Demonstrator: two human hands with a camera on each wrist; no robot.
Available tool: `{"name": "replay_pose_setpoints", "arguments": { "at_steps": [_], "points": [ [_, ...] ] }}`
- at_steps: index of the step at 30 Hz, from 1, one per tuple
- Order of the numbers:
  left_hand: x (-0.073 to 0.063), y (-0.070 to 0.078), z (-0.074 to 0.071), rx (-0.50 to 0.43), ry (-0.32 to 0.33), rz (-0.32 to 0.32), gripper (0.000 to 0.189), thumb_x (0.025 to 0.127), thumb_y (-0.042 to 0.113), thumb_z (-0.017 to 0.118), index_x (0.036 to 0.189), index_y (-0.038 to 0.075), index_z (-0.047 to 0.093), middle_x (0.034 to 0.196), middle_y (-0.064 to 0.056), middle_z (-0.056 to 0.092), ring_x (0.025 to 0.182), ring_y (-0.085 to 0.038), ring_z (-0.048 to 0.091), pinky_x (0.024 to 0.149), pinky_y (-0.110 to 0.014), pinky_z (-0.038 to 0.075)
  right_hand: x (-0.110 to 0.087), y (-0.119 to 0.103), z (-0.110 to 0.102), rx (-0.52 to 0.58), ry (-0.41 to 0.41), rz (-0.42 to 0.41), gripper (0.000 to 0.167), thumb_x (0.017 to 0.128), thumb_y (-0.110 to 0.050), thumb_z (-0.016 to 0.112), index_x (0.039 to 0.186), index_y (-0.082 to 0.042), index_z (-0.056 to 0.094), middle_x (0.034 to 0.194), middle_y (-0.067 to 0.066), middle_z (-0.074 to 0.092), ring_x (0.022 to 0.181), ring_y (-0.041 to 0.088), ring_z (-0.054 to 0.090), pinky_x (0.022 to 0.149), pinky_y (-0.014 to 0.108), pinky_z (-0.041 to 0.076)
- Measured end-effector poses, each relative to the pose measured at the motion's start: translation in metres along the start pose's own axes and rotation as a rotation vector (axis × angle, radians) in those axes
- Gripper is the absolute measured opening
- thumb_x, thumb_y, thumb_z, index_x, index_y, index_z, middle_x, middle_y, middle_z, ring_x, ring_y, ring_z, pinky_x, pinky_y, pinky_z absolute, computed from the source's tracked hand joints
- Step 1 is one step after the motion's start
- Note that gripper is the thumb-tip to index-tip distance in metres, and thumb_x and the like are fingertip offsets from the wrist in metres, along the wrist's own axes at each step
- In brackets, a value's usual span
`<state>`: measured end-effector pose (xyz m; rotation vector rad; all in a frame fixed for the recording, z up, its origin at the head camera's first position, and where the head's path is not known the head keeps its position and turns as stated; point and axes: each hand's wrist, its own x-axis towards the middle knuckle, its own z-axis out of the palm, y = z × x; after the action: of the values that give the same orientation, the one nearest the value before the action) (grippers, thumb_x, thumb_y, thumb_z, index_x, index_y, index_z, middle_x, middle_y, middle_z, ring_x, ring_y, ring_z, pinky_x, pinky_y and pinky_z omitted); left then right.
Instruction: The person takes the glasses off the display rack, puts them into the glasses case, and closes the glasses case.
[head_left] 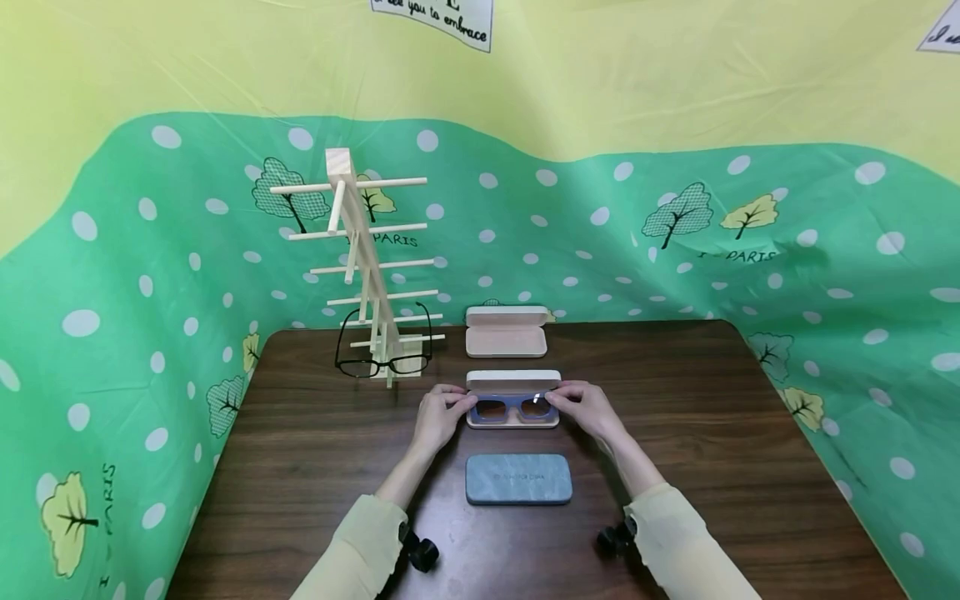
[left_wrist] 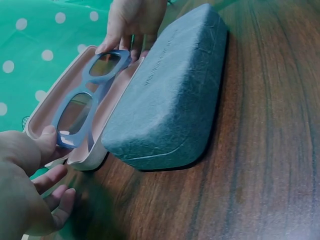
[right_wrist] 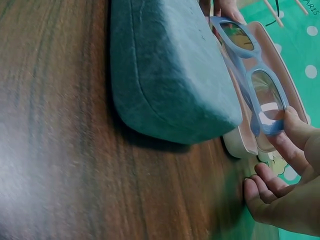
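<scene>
Blue-framed sunglasses (head_left: 513,407) with brown lenses are held at both ends over an open glasses case (head_left: 513,381) with a pink lining. My left hand (head_left: 441,414) pinches the left end of the frame between thumb and fingers. At the other end, my right hand (head_left: 588,407) pinches the frame the same way. In the left wrist view the sunglasses (left_wrist: 82,102) stand tilted in front of the raised lid, their temples reaching toward the case's lower half. Nearer to me lies a closed blue-grey glasses case (head_left: 518,479), apart from both hands.
Behind the sunglasses stands a second open case (head_left: 506,332), pink inside. A wooden display rack (head_left: 367,258) with several pegs is at the back left, with black-framed glasses (head_left: 384,367) hanging low on it. Patterned green cloth (head_left: 562,233) surrounds the dark wooden table (head_left: 712,467).
</scene>
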<state>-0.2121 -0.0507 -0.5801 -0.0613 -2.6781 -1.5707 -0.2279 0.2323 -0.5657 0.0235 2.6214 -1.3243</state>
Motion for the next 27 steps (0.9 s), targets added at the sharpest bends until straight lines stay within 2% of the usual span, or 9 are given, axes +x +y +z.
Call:
{"name": "replay_pose_setpoints", "arguments": {
  "at_steps": [7,16,21,27],
  "points": [
    [0.002,-0.001,-0.001,0.004,-0.050,-0.003,0.027,0.096,0.022,0.073,0.096,-0.004,0.081,0.113,-0.018,0.073,0.110,-0.036,0.067,0.099,-0.050,0.051,0.005,0.002,-0.003,-0.047,-0.022,-0.020,0.030,0.098,-0.025,0.072,0.106,0.003,0.078,0.136,0.029,0.063,0.134,0.045,0.053,0.115,0.056,0.040],
    [0.006,-0.002,0.000,0.067,-0.047,0.003,0.025,0.094,0.022,0.075,0.095,-0.002,0.082,0.109,-0.016,0.074,0.107,-0.034,0.067,0.095,-0.046,0.052,0.009,0.007,-0.004,-0.079,-0.012,-0.053,0.025,0.095,-0.021,0.075,0.100,0.003,0.080,0.121,0.026,0.070,0.124,0.042,0.059,0.110,0.056,0.044],
    [0.009,0.000,0.001,0.085,-0.056,-0.004,0.025,0.093,0.023,0.076,0.093,-0.001,0.082,0.107,-0.017,0.075,0.105,-0.034,0.068,0.094,-0.047,0.053,0.011,0.009,-0.006,-0.097,-0.021,-0.060,0.023,0.094,-0.020,0.076,0.097,0.002,0.081,0.117,0.024,0.072,0.120,0.040,0.060,0.108,0.055,0.046],
    [0.012,0.000,0.000,0.121,-0.059,-0.001,0.026,0.093,0.025,0.077,0.093,-0.001,0.082,0.106,-0.017,0.075,0.104,-0.034,0.067,0.095,-0.046,0.052,0.011,0.008,-0.007,-0.082,-0.013,-0.112,0.016,0.091,-0.015,0.079,0.093,0.000,0.082,0.106,0.020,0.073,0.109,0.034,0.061,0.099,0.046,0.048]
  ]
}}
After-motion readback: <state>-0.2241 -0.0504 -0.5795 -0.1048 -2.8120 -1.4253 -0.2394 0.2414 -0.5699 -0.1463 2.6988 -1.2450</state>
